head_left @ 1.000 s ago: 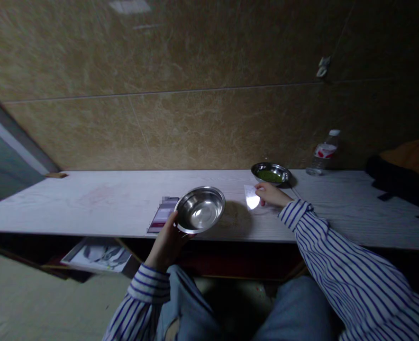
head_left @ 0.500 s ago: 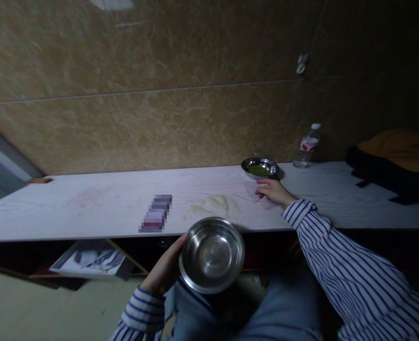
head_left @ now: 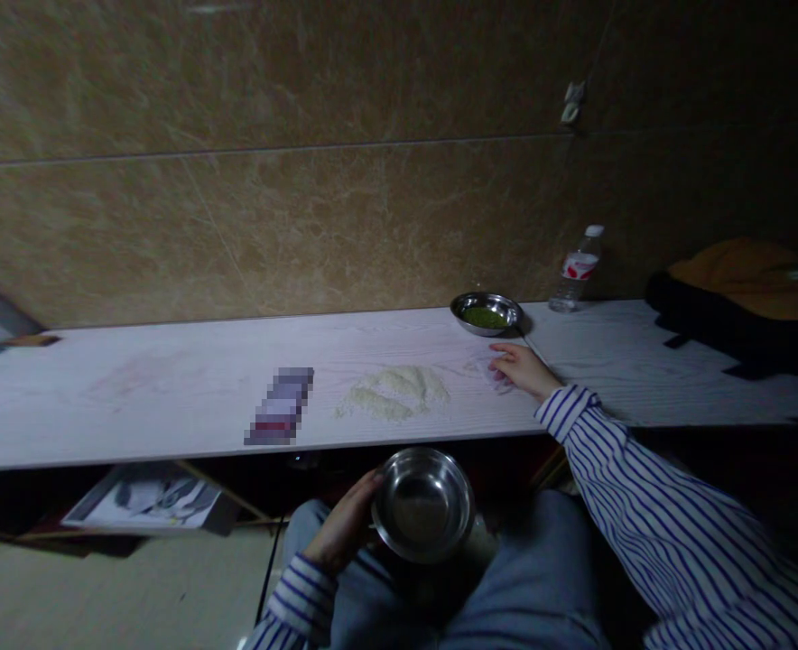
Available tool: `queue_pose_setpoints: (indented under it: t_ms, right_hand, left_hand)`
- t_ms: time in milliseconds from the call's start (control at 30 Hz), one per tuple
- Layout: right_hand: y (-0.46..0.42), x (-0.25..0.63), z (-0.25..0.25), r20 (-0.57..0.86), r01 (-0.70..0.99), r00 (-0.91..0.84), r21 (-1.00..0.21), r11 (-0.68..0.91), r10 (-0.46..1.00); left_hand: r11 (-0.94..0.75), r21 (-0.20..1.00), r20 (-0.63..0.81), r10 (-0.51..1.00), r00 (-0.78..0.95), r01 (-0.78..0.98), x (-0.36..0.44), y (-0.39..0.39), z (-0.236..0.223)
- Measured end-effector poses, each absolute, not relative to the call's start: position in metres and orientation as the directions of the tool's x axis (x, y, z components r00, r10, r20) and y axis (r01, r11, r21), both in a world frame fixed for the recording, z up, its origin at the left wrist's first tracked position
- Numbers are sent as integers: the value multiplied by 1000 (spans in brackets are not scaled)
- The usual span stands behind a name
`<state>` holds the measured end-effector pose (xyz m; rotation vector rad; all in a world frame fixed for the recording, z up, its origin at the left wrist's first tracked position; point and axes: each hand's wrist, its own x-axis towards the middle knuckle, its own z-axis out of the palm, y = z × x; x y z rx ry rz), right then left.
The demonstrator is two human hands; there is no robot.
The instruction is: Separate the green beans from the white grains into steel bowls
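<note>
My left hand (head_left: 345,528) grips the rim of an empty steel bowl (head_left: 423,506) held low over my lap, below the table's front edge. A pile of pale grains (head_left: 395,394) lies spread on the white wooden table (head_left: 169,397). My right hand (head_left: 519,368) rests on the table to the right of the pile, fingers bent over a small clear piece I cannot make out. Just beyond that hand stands a second steel bowl (head_left: 487,313) with green grains in it.
A blurred flat card or phone (head_left: 281,406) lies left of the pile. A water bottle (head_left: 576,269) stands against the tiled wall. Dark and orange cloth (head_left: 744,302) sits at the table's right end. A printed sheet (head_left: 148,501) lies under the table.
My left hand has brought the steel bowl off the table and down to my lap, uncovering the pile of pale grains. My right hand stayed put beside the green bowl.
</note>
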<state>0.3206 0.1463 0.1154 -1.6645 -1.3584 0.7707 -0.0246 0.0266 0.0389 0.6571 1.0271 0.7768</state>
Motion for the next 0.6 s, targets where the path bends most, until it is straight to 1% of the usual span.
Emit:
queue_pose_setpoints:
  t_ms: [200,367,467,600]
  right_hand:
    - [165,323,100,119,574,233,-818,-38,965]
    - [183,321,102,153,659,237,-751,-44,959]
    - [189,313,102,145,682,195,-731,-28,970]
    - [189,298,99,101,675,93,-738,12,990]
  left_hand:
    - [542,782,-510,840,183,-309,-10,26,30]
    - [532,764,-515,844,152,-365,0,25,25]
    - [532,748,-517,842,154,-397,3,26,23]
    - [520,728,-511,846,152,-447,6,25,24]
